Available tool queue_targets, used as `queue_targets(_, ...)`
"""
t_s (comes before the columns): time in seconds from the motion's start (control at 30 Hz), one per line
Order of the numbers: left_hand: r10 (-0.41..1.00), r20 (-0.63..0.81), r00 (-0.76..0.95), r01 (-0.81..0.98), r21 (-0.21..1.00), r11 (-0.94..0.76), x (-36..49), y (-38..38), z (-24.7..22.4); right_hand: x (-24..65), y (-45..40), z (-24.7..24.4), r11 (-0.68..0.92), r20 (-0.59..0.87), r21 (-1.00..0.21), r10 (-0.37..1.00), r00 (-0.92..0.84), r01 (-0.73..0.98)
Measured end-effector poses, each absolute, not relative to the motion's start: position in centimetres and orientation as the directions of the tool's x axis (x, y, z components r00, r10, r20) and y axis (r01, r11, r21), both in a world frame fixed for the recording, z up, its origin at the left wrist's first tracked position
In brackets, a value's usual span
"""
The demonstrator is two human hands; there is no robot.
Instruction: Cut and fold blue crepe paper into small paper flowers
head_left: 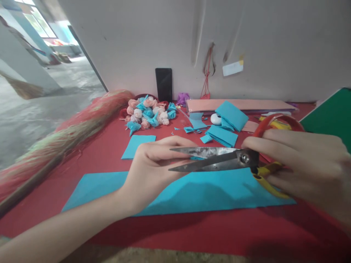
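My right hand (304,157) is closed around the red and yellow handles of the scissors (208,162), which I hold level above the table, blades slightly parted and pointing left. My left hand (153,164) is half curled behind the blade tips; a sliver of blue paper (196,158) shows by its fingertips, between the blades, but I cannot tell how firmly I grip it.

Below both hands a long blue crepe-paper strip (189,199) lies on the red tabletop (164,233). A smaller blue rectangle (138,145) sits just beyond my left hand. Farther back are folded blue pieces (222,136), a heap of paper roses (148,113) and a black phone (163,84) leaning upright against the wall panel (131,44).
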State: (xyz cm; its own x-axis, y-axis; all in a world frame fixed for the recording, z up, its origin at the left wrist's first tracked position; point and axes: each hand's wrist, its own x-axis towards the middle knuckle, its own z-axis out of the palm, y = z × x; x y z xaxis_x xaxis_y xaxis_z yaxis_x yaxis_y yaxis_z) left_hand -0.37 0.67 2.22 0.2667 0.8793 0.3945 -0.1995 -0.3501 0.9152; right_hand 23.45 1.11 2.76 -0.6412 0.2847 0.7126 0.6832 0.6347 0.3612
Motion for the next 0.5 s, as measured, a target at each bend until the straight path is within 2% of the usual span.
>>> queue_targets(0.27, 0.882, 0.388, 0.268, -0.219, 0.916, -0.337, -0.6, 0.9, 1.6, 23.4, 1.2, 3.3, 0.651, 0.694, 0.36, 0.293, -0.658, 0.669)
queue_targets(0.5, 0.911, 0.323, 0.255, -0.281, 0.927, -0.25, -0.3, 1.0, 1.0, 23.5, 1.3, 3.3, 0.641, 0.708, 0.364, 0.281, -0.648, 0.676)
